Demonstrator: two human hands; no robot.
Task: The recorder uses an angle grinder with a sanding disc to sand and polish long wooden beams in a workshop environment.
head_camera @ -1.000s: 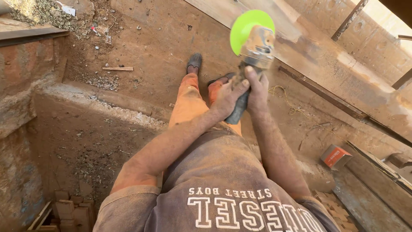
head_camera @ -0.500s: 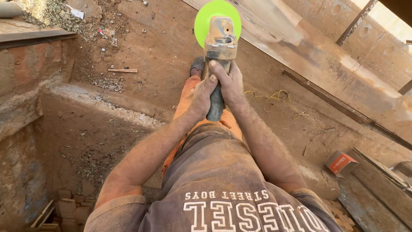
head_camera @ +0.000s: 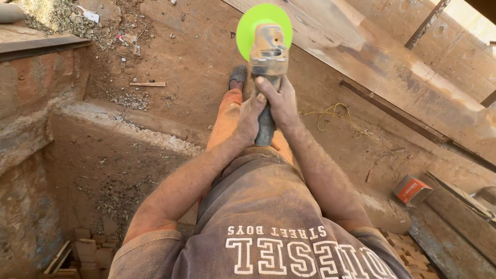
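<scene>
Angle grinder (head_camera: 267, 57) with bright green disc (head_camera: 247, 26) is held out in front of the person's body, above the dirt floor (head_camera: 186, 57). Left hand (head_camera: 250, 118) and right hand (head_camera: 279, 98) are both wrapped closed around its dark rear handle, touching each other. An orange box (head_camera: 412, 189) lies well right of the grinder; yellow cord (head_camera: 336, 114) lies between them.

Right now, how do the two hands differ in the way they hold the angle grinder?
The left hand wraps the angle grinder lower down, near the dark handle end; the right hand sits higher, fingertips reaching the dusty body. The left forearm comes in more slanted, the right straighter. Both are dust-covered and closed on the grinder.
</scene>
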